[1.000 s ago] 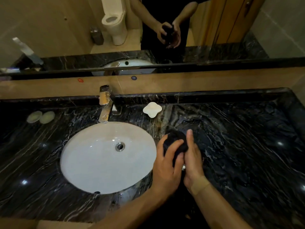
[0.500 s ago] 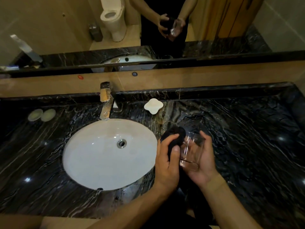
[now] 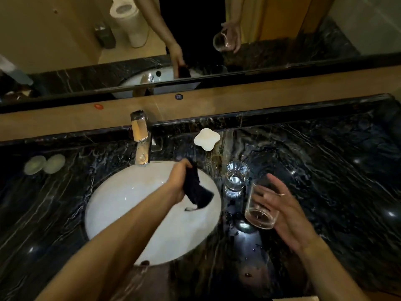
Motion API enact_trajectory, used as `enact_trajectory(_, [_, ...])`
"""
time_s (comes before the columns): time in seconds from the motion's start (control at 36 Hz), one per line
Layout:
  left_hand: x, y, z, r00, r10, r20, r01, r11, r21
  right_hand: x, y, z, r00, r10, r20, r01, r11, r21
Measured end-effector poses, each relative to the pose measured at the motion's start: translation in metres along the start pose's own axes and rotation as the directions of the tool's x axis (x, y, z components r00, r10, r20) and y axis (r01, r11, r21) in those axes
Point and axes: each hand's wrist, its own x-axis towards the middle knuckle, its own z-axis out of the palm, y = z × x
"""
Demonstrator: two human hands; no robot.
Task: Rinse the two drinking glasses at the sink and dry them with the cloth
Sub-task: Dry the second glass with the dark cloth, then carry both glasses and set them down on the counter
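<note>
Clear glass [image 3: 261, 206] tilted in the right hand [image 3: 284, 210], fingers wrapped round it; dark cloth [image 3: 196, 189] pinched in the left hand [image 3: 176, 181], off to its left over the sink [image 3: 121, 205]; second glass [image 3: 236, 177] upright just beyond.

Two glasses [image 3: 236, 178] [image 3: 260, 205], one cloth [image 3: 196, 189]

1. Over the sink [image 3: 121, 205]: partly taken by the left hand [image 3: 176, 181] and the dark cloth [image 3: 196, 190] hanging from it.
2. Behind the bowl: blocked by the tap [image 3: 141, 140].
3. Right of the bowl: narrowed by an upright glass [image 3: 236, 178] on the counter [image 3: 325, 181], with the right hand [image 3: 284, 211] holding a second glass [image 3: 260, 207] just beside it.
4. Farther back: a white dish [image 3: 207, 139] near the wall.
5. Far left: two pale discs [image 3: 44, 164].
6. Far right: open dark marble.
</note>
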Motion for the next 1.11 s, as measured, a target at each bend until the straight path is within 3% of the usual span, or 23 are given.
enact_trajectory(0.06, [0.022,0.018,-0.01,1.0,-0.014,-0.015,0.013,0.995,-0.102,0.001,0.005,0.001,0.996,-0.058,-0.061,0.052,0.994,-0.096])
enact_trajectory(0.14, [0.052,0.041,-0.014,0.994,0.086,-0.062,-0.095,0.985,-0.145,0.003,0.014,0.006,0.98,-0.135,-0.149,0.106,0.977,-0.185])
enact_trajectory(0.33, [0.115,0.044,-0.015,0.909,0.325,-0.26,-0.264,0.933,0.245,0.008,0.034,0.011,0.91,-0.251,-0.329,0.17,0.952,-0.256])
enact_trajectory(0.44, [0.136,0.033,-0.022,0.872,0.463,-0.159,-0.317,0.782,0.537,0.01,0.048,0.005,0.865,-0.312,-0.394,0.197,0.932,-0.305])
enact_trajectory(0.53, [0.141,0.026,-0.029,0.893,0.44,-0.091,-0.195,0.561,0.805,0.007,0.054,0.004,0.847,-0.34,-0.409,0.186,0.91,-0.37])
enact_trajectory(0.61, [0.131,0.022,-0.021,0.9,0.425,-0.094,-0.151,0.508,0.848,0.006,0.057,0.005,0.84,-0.343,-0.42,0.184,0.909,-0.375])
enact_trajectory(0.69, [0.109,0.01,-0.012,0.767,0.634,-0.097,-0.299,0.487,0.821,0.006,0.06,0.004,0.831,-0.358,-0.426,0.181,0.898,-0.401])
enact_trajectory(0.78, [0.089,-0.008,-0.005,0.687,0.714,0.138,-0.544,0.379,0.748,0.007,0.061,0.0,0.83,-0.372,-0.415,0.18,0.884,-0.431])
enact_trajectory(0.83, [0.076,-0.021,0.003,0.712,0.626,0.319,-0.648,0.411,0.641,0.007,0.061,-0.002,0.833,-0.375,-0.408,0.179,0.879,-0.443])
enact_trajectory(0.92, [0.059,-0.038,0.019,0.757,0.42,0.5,-0.653,0.513,0.558,0.008,0.062,-0.006,0.836,-0.385,-0.391,0.184,0.869,-0.46])
enact_trajectory(1.03, [0.055,-0.058,0.038,0.808,0.336,0.484,-0.576,0.622,0.53,0.003,0.063,-0.01,0.844,-0.381,-0.378,0.185,0.867,-0.463])
enact_trajectory(1.11, [0.049,-0.065,0.052,0.817,0.363,0.448,-0.569,0.631,0.528,-0.006,0.065,-0.015,0.845,-0.376,-0.38,0.173,0.865,-0.47])
